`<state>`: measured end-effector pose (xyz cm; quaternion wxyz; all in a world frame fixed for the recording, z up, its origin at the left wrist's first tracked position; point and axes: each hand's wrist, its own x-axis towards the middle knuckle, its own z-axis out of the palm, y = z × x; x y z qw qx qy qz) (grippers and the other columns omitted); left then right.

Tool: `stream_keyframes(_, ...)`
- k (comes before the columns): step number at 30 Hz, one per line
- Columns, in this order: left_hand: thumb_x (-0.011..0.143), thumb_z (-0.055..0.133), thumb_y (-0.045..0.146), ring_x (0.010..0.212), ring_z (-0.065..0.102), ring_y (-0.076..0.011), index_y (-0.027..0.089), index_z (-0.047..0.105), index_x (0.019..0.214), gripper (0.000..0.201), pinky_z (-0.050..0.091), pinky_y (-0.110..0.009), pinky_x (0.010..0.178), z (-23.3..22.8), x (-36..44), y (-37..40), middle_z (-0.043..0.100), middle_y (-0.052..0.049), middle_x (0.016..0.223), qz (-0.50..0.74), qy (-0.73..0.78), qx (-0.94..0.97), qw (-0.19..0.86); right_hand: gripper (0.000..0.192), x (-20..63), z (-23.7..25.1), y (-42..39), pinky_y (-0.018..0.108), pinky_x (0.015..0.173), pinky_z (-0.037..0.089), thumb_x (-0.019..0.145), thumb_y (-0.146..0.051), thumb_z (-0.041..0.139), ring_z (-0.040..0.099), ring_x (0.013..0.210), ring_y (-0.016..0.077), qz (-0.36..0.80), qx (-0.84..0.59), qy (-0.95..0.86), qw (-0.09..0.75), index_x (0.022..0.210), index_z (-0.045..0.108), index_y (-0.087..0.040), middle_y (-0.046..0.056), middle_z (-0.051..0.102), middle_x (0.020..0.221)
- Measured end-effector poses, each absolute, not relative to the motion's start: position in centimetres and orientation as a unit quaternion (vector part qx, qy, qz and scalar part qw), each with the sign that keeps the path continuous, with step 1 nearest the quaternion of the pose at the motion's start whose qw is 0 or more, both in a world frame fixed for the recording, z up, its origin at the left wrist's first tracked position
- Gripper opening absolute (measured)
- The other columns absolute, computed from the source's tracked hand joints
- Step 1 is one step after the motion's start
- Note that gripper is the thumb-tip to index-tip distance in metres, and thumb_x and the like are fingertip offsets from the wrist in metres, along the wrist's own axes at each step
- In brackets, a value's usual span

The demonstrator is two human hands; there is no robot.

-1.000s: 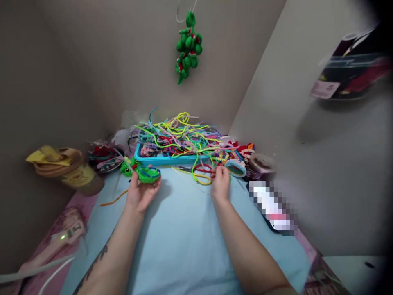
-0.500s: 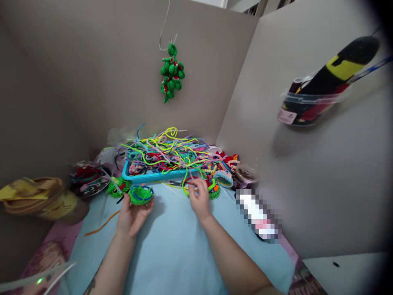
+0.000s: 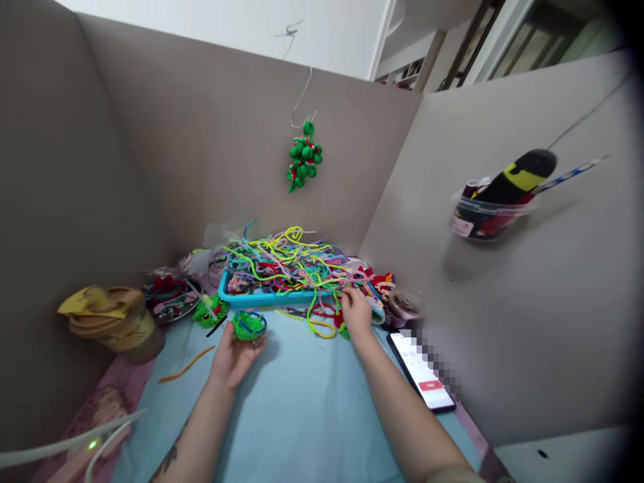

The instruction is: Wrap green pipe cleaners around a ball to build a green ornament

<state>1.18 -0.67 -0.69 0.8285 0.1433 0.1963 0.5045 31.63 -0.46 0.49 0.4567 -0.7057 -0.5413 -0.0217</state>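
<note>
My left hand (image 3: 236, 355) holds a green fuzzy cup-shaped piece (image 3: 244, 325) from below, with a blue strand lying around its rim. At the right end of the pile of fuzzy strands, my right hand (image 3: 358, 315) has its fingers bent together; what they hold, if anything, is hidden. Scissors (image 3: 325, 311) with red and yellow handles lie just left of that hand. A green fuzzy head with an eye (image 3: 208, 311) sits beyond my left hand. Beneath my right hand, a green and red piece (image 3: 341, 327) shows in part.
A blue tray (image 3: 272, 299) heaped with colourful fuzzy strands stands at the back. To the left are a lidded cup (image 3: 118, 325) and a dish (image 3: 188, 308) of dark pieces. A ribbon spool (image 3: 405, 308) and a phone (image 3: 422, 376) lie right. An orange strand (image 3: 186, 365) rests on the cloth.
My right hand has moved right, from beside the scissors towards the pieces at the tray's right end. My left hand still holds the green piece. The view has tilted up.
</note>
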Motion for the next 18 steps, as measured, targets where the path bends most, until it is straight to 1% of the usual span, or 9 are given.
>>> stream_keyframes(2,0.083,0.054,0.037,0.087,0.065,-0.0228,0.024,0.055,0.115,0.035,0.053,-0.037,0.073,-0.6,1.2,-0.8,0.067,-0.008,0.099,0.505,0.2,0.142,0.827,0.021,32.2,1.7,-0.6,0.034,0.074,0.041,0.078,-0.024,0.043,0.055,0.079,0.022,-0.039,-0.729,-0.52,0.443,0.08,0.063,-0.016,0.01,0.063,0.083)
stream_keyframes(4,0.084,0.053,0.036,0.085,0.065,-0.0213,0.023,0.054,0.115,0.034,0.053,-0.037,0.072,-0.5,1.4,-1.0,0.066,-0.008,0.099,0.507,0.207,0.144,0.824,0.018,33.2,3.2,-0.8,0.034,0.071,0.04,0.076,-0.026,0.045,0.054,0.073,0.021,-0.042,-0.746,-0.477,0.464,0.075,0.06,-0.016,0.009,0.062,0.077)
stream_keyframes(6,0.083,0.053,0.036,0.084,0.065,-0.0203,0.022,0.054,0.113,0.033,0.053,-0.036,0.072,-0.3,1.6,-1.3,0.066,-0.008,0.098,0.508,0.211,0.142,0.823,0.018,34.2,4.9,-0.7,0.032,0.065,0.041,0.075,-0.031,0.048,0.052,0.066,0.0188,-0.013,-0.723,-0.446,0.527,0.074,0.057,-0.016,0.006,0.059,0.069)
stream_keyframes(8,0.083,0.054,0.037,0.082,0.065,-0.0195,0.023,0.055,0.112,0.032,0.053,-0.036,0.072,-0.2,1.8,-1.5,0.066,-0.007,0.098,0.503,0.215,0.142,0.825,0.017,34.7,7.0,-0.4,0.029,0.061,0.041,0.074,-0.034,0.051,0.05,0.062,0.0153,0.008,-0.673,-0.415,0.613,0.073,0.055,-0.017,0.002,0.057,0.066)
stream_keyframes(10,0.082,0.055,0.037,0.081,0.064,-0.0184,0.023,0.055,0.111,0.032,0.053,-0.036,0.073,0.0,2.0,-1.8,0.065,-0.006,0.097,0.498,0.222,0.148,0.825,0.017,34.7,9.5,0.1,0.023,0.052,0.038,0.072,-0.034,0.054,0.046,0.054,0.0112,0.057,-0.607,-0.36,0.706,0.073,0.051,-0.018,-0.002,0.054,0.062)
stream_keyframes(12,0.082,0.056,0.035,0.08,0.064,-0.0175,0.024,0.056,0.109,0.029,0.053,-0.035,0.072,0.0,2.2,-1.9,0.065,-0.005,0.096,0.497,0.232,0.151,0.823,0.019,34.2,12.3,0.6,0.019,0.044,0.034,0.073,-0.036,0.055,0.045,0.049,0.0082,0.143,-0.524,-0.317,0.777,0.075,0.046,-0.02,-0.003,0.056,0.066)
stream_keyframes(14,0.082,0.056,0.035,0.079,0.064,-0.0171,0.025,0.057,0.107,0.027,0.053,-0.035,0.071,-0.1,2.3,-2.0,0.065,-0.003,0.095,0.496,0.235,0.154,0.822,0.02,33.6,15.2,0.7,0.016,0.041,0.032,0.073,-0.035,0.058,0.045,0.047,0.005,0.18,-0.463,-0.298,0.815,0.076,0.044,-0.02,-0.002,0.061,0.076)
stream_keyframes(16,0.082,0.056,0.035,0.079,0.064,-0.0168,0.025,0.057,0.106,0.026,0.053,-0.034,0.071,-0.2,2.4,-2.1,0.065,-0.003,0.095,0.496,0.231,0.162,0.821,0.02,33.3,18.0,0.4,0.014,0.042,0.034,0.075,-0.033,0.058,0.048,0.048,0.0041,0.171,-0.424,-0.311,0.833,0.079,0.043,-0.021,-0.002,0.064,0.08)
stream_keyframes(18,0.081,0.057,0.034,0.08,0.064,-0.0167,0.026,0.057,0.106,0.026,0.053,-0.035,0.072,-0.4,2.4,-2.2,0.064,-0.002,0.095,0.501,0.229,0.179,0.815,0.017,33.1,20.6,-0.2,0.015,0.046,0.037,0.078,-0.033,0.055,0.052,0.052,0.0043,0.091,-0.391,-0.343,0.85,0.081,0.042,-0.021,-0.002,0.065,0.079)
